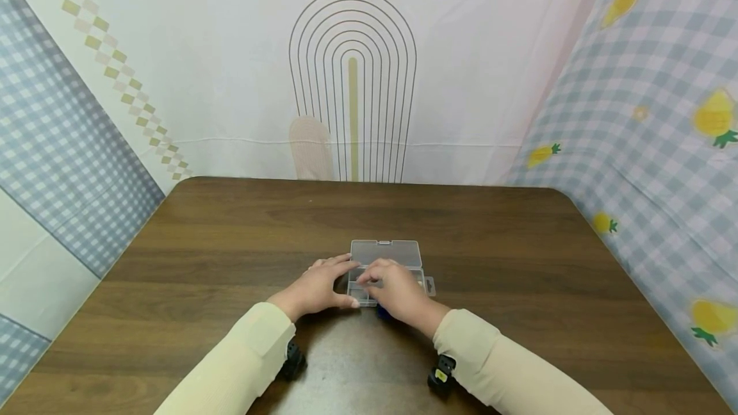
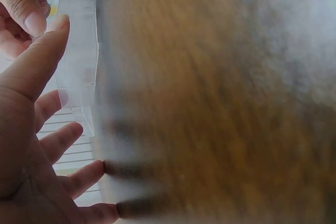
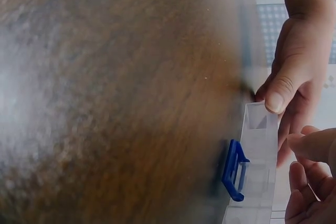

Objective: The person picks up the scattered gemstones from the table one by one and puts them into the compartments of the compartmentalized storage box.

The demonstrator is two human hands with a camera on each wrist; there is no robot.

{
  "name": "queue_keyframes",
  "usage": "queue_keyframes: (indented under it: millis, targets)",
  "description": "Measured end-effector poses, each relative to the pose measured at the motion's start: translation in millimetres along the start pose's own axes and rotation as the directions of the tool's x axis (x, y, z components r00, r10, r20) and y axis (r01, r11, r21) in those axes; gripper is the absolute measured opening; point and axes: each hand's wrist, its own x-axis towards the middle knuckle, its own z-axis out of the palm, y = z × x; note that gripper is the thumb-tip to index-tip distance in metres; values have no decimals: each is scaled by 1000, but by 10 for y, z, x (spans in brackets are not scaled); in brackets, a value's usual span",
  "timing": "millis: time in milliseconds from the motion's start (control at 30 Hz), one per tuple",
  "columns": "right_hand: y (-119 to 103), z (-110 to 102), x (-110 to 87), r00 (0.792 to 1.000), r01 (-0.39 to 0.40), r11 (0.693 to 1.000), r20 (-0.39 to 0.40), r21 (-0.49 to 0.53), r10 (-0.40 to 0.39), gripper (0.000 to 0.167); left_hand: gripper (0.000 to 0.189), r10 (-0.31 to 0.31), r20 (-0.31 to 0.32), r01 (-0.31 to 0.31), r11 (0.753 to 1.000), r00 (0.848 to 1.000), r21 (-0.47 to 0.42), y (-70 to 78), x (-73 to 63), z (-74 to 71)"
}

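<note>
A clear plastic compartment box (image 1: 359, 294) sits on the table with its lid (image 1: 386, 252) raised at the back. A blue latch (image 3: 231, 171) hangs from its front wall. My left hand (image 1: 316, 287) holds the box's left end, thumb at the near corner and fingers spread along the far side; in the left wrist view two fingertips touch the table. Over the compartments is my right hand (image 1: 398, 290), its fingers curled and thumb and fingertips close together. Whether something small is between them is hidden. Small pale bits show in the right compartment.
The brown wooden table (image 1: 230, 223) extends around the box. A clear hanging tab (image 1: 430, 285) sticks out from the box's right end. White patterned cloth (image 1: 230, 82) hangs behind the table, and checked cloth (image 1: 651, 165) hangs at the right side.
</note>
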Motion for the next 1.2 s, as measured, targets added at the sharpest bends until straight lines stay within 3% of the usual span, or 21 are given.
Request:
queue_keyframes:
  millis: [267,833,1200]
  targets:
    - [31,19,-10,999,30,997,18,-68,-29,13,74,5,1,-5,1000,1000,1,11,20,16]
    - [101,-33,-100,996,86,981,3,-172,-87,39,75,3,11,-3,1000,1000,6,45,55,24]
    - [206,-211,-192,987,79,960,-115,-269,-113,46,76,0,0,0,1000,1000,-11,-20,25,45]
